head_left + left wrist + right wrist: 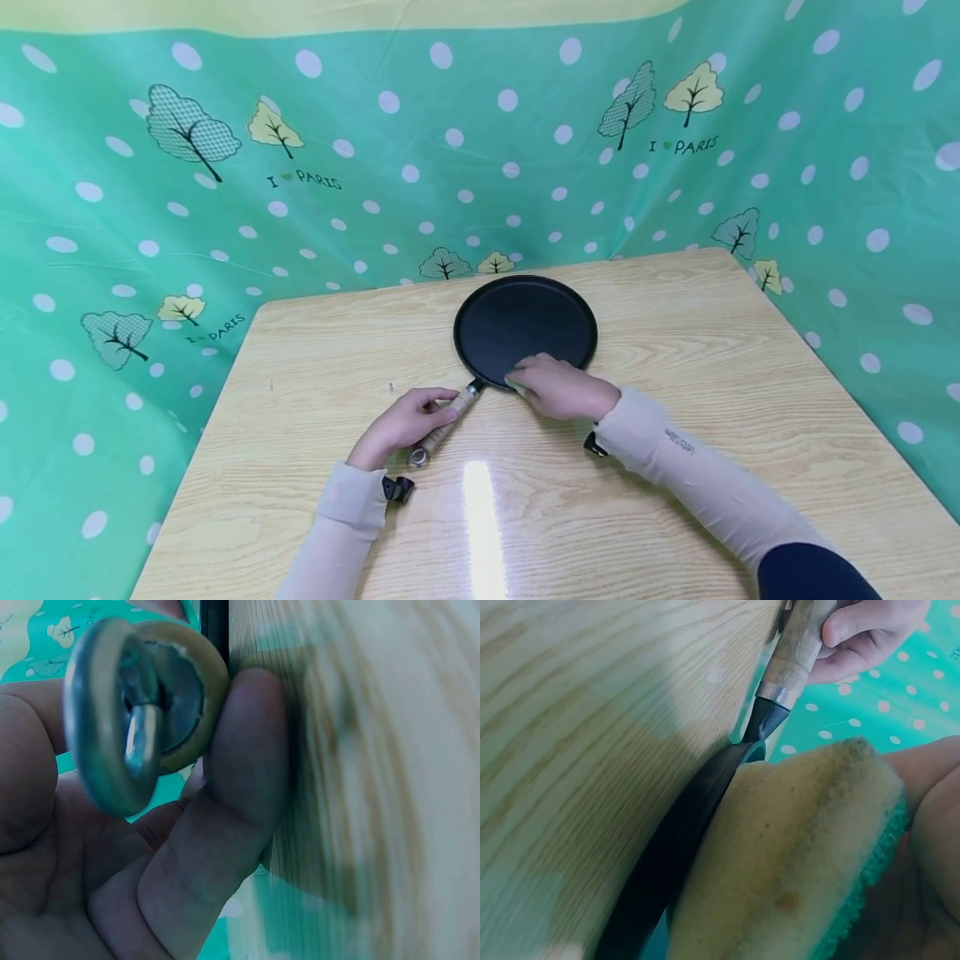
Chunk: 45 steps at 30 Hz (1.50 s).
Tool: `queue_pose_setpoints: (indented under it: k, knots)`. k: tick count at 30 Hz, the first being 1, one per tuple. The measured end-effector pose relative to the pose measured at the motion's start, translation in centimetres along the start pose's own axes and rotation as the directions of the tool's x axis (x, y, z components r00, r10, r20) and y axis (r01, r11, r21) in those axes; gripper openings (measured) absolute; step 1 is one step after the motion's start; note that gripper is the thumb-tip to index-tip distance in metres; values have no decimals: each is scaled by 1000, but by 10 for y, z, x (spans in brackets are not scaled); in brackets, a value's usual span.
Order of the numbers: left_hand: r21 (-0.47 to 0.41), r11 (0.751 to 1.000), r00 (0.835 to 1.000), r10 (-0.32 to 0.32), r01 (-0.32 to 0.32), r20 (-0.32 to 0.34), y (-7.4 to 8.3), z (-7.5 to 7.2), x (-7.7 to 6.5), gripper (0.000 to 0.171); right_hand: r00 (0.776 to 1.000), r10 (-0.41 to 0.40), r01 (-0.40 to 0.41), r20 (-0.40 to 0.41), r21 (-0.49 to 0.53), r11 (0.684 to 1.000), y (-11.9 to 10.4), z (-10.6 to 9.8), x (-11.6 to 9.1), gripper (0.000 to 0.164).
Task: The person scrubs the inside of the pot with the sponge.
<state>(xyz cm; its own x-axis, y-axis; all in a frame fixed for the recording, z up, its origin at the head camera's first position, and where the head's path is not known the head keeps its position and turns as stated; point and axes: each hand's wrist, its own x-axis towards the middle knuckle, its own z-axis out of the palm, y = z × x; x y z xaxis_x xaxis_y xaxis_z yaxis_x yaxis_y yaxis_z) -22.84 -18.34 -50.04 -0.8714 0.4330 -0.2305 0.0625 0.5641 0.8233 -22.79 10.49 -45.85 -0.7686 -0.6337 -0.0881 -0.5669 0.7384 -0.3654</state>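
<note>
A round black flat pan (pixel 525 325) lies on the wooden table, its wooden handle (pixel 447 425) angled toward the lower left. My left hand (pixel 408 421) grips that handle between thumb and fingers. In the left wrist view the metal hanging ring (pixel 112 716) at the handle's end shows close up. My right hand (pixel 558 386) holds a sponge at the pan's near edge. The right wrist view shows the yellowish sponge (pixel 780 855) with a green scouring side (pixel 866 877) toward the palm. Its soft side is against the pan's rim (pixel 671 840).
The wooden table (pixel 675 333) reaches back to a green dotted cloth (pixel 465 150) hung behind and at both sides. Black wrist mounts (pixel 399 489) sit at both cuffs. A bright light reflection lies on the tabletop near the front.
</note>
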Motion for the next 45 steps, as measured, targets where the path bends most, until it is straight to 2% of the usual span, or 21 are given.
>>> queue_pose_setpoints:
  k: [15,23,45]
  knots:
    - [-4,1000,1000,-8,8,2,0,1,-2,39,999,11,-12,-34,-40,999,0,8,23,37]
    - [-5,1000,1000,-4,4,2,2,0,-2,39,999,42,-42,-26,-24,999,-1,5,33,38]
    - [1,1000,1000,4,-4,5,1,0,-1,40,998,24,-26,-66,-33,999,9,6,62,40]
